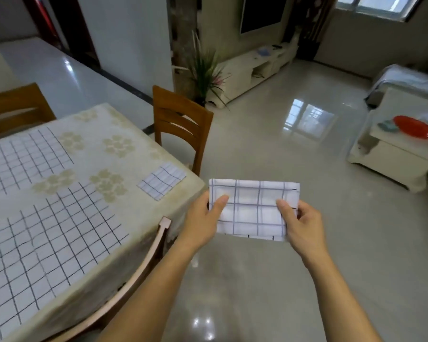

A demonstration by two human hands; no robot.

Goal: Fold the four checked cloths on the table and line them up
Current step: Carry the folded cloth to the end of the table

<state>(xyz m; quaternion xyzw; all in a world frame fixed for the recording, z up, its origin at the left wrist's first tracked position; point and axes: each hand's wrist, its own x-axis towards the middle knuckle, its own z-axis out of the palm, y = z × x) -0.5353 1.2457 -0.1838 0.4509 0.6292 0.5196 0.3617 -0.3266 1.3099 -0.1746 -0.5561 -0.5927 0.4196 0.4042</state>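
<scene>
1. Four checked cloths are in my view. The far flat cloth (pixel 22 159) and the near flat cloth (pixel 42 245) lie spread open on the left of the tabletop (pixel 124 124). A small folded cloth (pixel 161 180) sits near the tabletop's right edge. The held cloth (pixel 252 213) is off the tabletop, in the air over the floor (pixel 257 292), just right of that edge.
2. My left hand (pixel 203 218) and right hand (pixel 304 223) each take one short end of the held cloth. The fingers (pixel 221 203) are clamped on it, thumbs on the face toward me and the rest mostly hidden behind the fabric.
3. The held cloth is folded down to a small rectangle and hangs flat between the two grips with hardly any sag. I judge it light, thin and soft. It should flop wherever it is unsupported, and the layers could slide apart if I let one end go.
4. The best hold, as I read it, is the one I have: both ends, pinched through all the layers, with the edges kept flush.
5. The next move is probably one more fold, or laying it down beside the folded cloth and squaring it to that one. The risk is the layers springing open as it lands.
6. The two flat cloths look just as limp, so I would lift each by two corners of one edge. A chair back (pixel 139 275) stands between me and the near one.
</scene>
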